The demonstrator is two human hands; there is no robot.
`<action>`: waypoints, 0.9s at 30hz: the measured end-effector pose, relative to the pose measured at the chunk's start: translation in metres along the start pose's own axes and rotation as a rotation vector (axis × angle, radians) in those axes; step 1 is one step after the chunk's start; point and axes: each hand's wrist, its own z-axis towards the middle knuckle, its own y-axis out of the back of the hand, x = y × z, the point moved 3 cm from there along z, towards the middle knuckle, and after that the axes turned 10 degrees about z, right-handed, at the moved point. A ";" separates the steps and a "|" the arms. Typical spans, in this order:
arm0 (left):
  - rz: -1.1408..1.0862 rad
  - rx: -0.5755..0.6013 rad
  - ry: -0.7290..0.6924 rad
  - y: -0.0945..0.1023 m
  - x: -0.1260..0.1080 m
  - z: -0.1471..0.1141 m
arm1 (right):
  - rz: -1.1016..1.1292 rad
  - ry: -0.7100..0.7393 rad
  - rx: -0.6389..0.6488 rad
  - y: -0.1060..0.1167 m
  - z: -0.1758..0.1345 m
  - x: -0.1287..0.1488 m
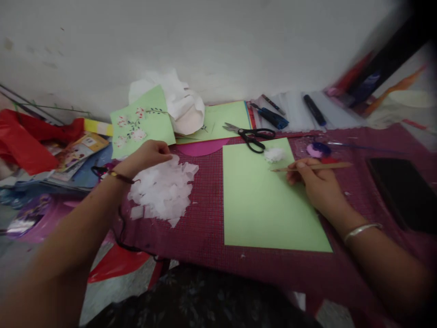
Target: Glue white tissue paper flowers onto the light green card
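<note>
White paper scraps (164, 191) lie by the curled left hand (150, 156); I can't tell if it holds any. The right hand (313, 180) holds a pencil (331, 166) over green paper (266, 209).

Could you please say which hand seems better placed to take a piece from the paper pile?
Probably the left hand: it is at the paper pile and no tool shows in it, while the right hand holds a pencil over the green sheet.

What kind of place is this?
Probably a craft table set against a wall, perhaps at home: black-handled scissors, a heap of small white paper pieces and a green card decorated with flowers.
</note>
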 end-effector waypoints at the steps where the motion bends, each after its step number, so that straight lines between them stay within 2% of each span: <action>1: -0.039 -0.034 -0.013 -0.001 -0.008 0.001 | 0.012 0.013 -0.012 -0.001 -0.001 0.003; 3: -0.211 -0.069 -0.088 -0.006 -0.032 0.004 | 0.031 0.039 -0.032 -0.002 -0.001 0.008; 5: -0.367 -0.039 -0.159 -0.017 -0.064 0.009 | 0.052 0.055 -0.044 -0.002 0.001 0.010; 9: -0.446 0.130 -0.357 -0.052 -0.136 0.029 | 0.019 0.073 -0.009 -0.001 0.004 0.007; 11: -0.484 0.144 -0.469 -0.071 -0.167 0.043 | -0.024 0.082 0.021 -0.001 0.004 0.005; 13: -0.561 0.142 -0.516 -0.091 -0.188 0.059 | -0.068 0.091 0.039 -0.002 0.004 0.003; 16: -0.714 0.160 -0.497 -0.119 -0.201 0.081 | -0.125 0.111 0.046 -0.004 0.007 0.002; 20: -0.871 0.207 -0.400 -0.145 -0.198 0.096 | -0.138 0.138 0.055 -0.006 0.015 0.000; 27: -0.653 0.383 -0.511 -0.152 -0.186 0.092 | -0.075 0.174 0.040 -0.004 0.022 -0.009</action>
